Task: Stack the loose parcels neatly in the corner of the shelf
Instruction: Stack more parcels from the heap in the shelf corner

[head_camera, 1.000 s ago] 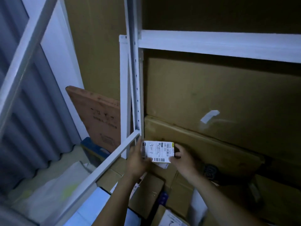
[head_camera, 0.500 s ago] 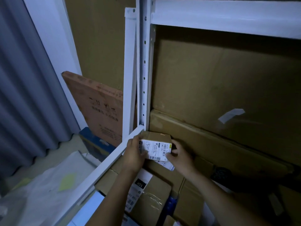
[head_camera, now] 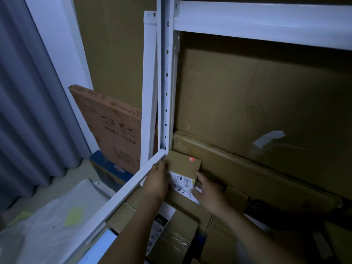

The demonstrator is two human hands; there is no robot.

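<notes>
A small brown parcel (head_camera: 183, 164) with a white shipping label on its near side and a red sticker on top sits in the back left corner of the shelf, against the white upright post (head_camera: 167, 77). My left hand (head_camera: 155, 184) holds its left side and my right hand (head_camera: 208, 193) holds its right side. The parcel rests on other cardboard parcels (head_camera: 181, 202). More loose parcels (head_camera: 177, 239) lie below my forearms, partly hidden by them.
A long flat carton (head_camera: 247, 180) and a large carton (head_camera: 266, 103) stand behind the parcel. The white side rail (head_camera: 118, 201) runs diagonally on the left. Beyond it are a leaning brown box (head_camera: 116, 126), a blue box (head_camera: 108, 168) and a grey curtain (head_camera: 22, 111).
The parcel has gone from upright in my hands to lying flat, pushed back into the corner by the post. Both hands moved forward with it, and the view dropped closer.
</notes>
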